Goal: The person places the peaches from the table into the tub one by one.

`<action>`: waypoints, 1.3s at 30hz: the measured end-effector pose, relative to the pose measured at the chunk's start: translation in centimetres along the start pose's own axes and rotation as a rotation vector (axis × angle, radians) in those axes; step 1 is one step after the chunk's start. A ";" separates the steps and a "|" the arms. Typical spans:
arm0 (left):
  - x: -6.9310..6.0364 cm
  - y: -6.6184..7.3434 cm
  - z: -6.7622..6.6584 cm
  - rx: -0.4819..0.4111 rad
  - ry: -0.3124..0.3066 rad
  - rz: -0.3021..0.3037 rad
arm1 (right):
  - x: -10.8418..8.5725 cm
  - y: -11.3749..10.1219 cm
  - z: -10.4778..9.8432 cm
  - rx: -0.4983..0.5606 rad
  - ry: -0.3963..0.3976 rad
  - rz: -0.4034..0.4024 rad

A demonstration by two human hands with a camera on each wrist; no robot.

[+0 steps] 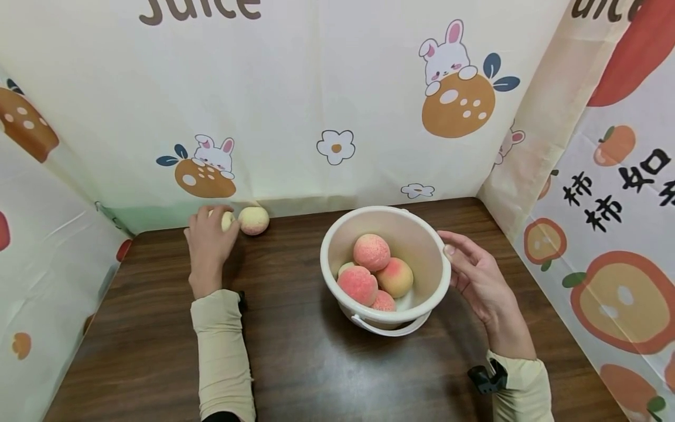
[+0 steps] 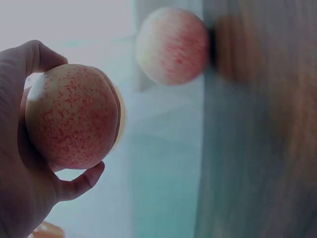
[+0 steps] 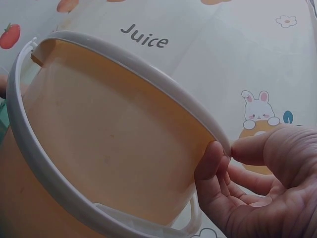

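At the far left of the table, my left hand (image 1: 207, 249) grips a pale peach with red speckles (image 2: 74, 116), its fingers and thumb curled round the sides. The left wrist view shows this peach raised off the tabletop. Just right of that hand, a second peach (image 1: 254, 221) rests at the table's back edge. A white bucket (image 1: 326, 258) stands upright right of centre, holding several peaches, among them a pink one (image 1: 372, 252) and a yellow-orange one (image 1: 395, 278). My right hand (image 1: 482, 284) pinches the bucket's right rim (image 3: 163, 79) between thumb and fingers.
The bucket's handle (image 1: 392, 333) hangs down at its front. The dark wooden table (image 1: 295, 363) is bordered by printed cloth at the back (image 1: 274, 88) and on both sides. Black straps sit on both wrists.
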State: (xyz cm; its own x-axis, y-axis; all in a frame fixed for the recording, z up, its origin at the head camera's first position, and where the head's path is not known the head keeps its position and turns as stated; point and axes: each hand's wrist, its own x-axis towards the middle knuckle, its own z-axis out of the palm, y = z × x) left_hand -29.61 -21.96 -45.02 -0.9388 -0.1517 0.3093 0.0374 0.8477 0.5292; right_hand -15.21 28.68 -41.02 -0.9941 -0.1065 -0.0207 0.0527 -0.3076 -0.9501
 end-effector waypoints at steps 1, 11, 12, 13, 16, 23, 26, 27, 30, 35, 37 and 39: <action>-0.1 0.3 -0.2 -0.005 0.001 0.009 | 0.0 0.0 0.0 0.001 -0.001 0.001; -0.8 3.8 -1.3 -0.029 0.050 0.179 | 0.1 0.3 -0.2 0.016 -0.002 0.006; -0.9 4.2 -1.5 -0.037 0.055 0.193 | 0.1 0.3 -0.2 0.017 -0.004 0.007; -1.0 4.6 -1.6 -0.044 0.059 0.207 | 0.1 0.3 -0.2 0.020 -0.006 0.009; -1.4 5.7 -1.9 -0.062 0.056 0.248 | 0.2 0.3 -0.2 0.025 -0.012 0.014; -2.4 8.4 -2.6 -0.087 0.044 0.353 | 0.1 0.2 -0.1 0.029 -0.005 0.006; -2.8 9.3 -2.7 -0.089 0.046 0.386 | 0.0 0.2 -0.1 0.032 -0.002 0.008; -2.9 9.5 -2.8 -0.089 0.048 0.396 | 0.0 0.2 -0.1 0.033 -0.003 0.009; -3.2 10.3 -2.9 -0.090 0.062 0.437 | 0.0 0.2 -0.2 0.030 -0.008 0.010; -3.6 11.8 -2.9 -0.109 0.093 0.511 | 0.0 0.2 -0.1 0.022 -0.003 0.003; -3.9 12.4 -2.9 -0.123 0.100 0.538 | 0.0 0.2 -0.1 0.024 -0.002 0.003; -4.2 12.8 -2.9 -0.132 0.104 0.563 | 0.0 0.2 -0.1 0.027 -0.005 0.006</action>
State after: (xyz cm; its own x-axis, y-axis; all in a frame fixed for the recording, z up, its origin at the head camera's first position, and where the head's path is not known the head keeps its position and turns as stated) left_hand -24.23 -11.90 -37.26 -0.7237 0.2490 0.6437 0.5692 0.7427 0.3528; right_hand -15.22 28.74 -41.23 -0.9933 -0.1125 -0.0245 0.0609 -0.3322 -0.9413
